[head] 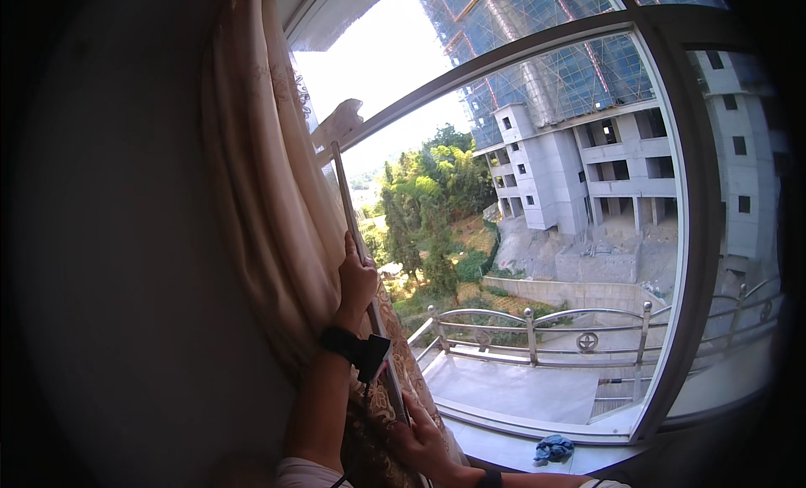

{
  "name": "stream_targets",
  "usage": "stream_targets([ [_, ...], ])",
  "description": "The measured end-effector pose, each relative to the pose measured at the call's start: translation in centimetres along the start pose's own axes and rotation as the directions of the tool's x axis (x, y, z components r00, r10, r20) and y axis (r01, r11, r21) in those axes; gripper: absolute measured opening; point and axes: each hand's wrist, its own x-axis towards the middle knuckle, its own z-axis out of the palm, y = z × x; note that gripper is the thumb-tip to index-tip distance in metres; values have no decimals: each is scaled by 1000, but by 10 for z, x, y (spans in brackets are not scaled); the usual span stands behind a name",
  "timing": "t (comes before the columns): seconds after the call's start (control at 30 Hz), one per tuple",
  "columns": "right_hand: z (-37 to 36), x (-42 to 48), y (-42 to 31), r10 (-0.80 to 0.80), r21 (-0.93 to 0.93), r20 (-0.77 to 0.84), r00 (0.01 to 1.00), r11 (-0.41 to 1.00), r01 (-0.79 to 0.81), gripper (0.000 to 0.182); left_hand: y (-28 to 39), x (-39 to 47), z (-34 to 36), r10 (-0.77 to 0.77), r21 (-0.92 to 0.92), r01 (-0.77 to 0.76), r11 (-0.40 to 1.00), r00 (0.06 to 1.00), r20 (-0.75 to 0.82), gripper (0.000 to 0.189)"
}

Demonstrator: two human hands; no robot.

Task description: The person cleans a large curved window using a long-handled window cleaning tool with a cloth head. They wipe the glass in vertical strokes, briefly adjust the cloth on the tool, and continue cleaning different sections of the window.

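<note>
A long slim pole slants up along the window's left side, with both my hands around it. My left hand grips it higher up, thumb or finger laid along the shaft. Lower down, near the bottom of the view, my right hand holds the same pole. At its top is a pale, whitish head, perhaps cloth, against the window frame's crossbar; its exact kind is unclear. Directly behind and beside the pole hangs a beige curtain with a patterned lace edge.
A crumpled blue cloth lies on the white sill. The large glass pane fills the right side. Outside are a metal balcony railing, trees and a building under construction. A small device with a cable is strapped to my left wrist.
</note>
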Motion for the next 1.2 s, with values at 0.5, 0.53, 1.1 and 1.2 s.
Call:
stream_targets([
  [0.5,-61,-35,-26,-73,204,146,987,978,42,52,20,-17,30,-3,-107,-4,994,998,-63,69],
  [0.53,-65,-47,-26,44,253,99,994,965,-68,51,28,-17,38,26,-140,-39,989,996,-90,71],
  [1.1,-92,-73,-70,149,264,97,984,949,-170,41,88,19,44,10,-149,-14,989,1000,-28,69],
  [1.2,-89,-51,-80,97,336,203,974,928,-162,50,86,55,37,39,-194,-51,980,997,-65,69],
])
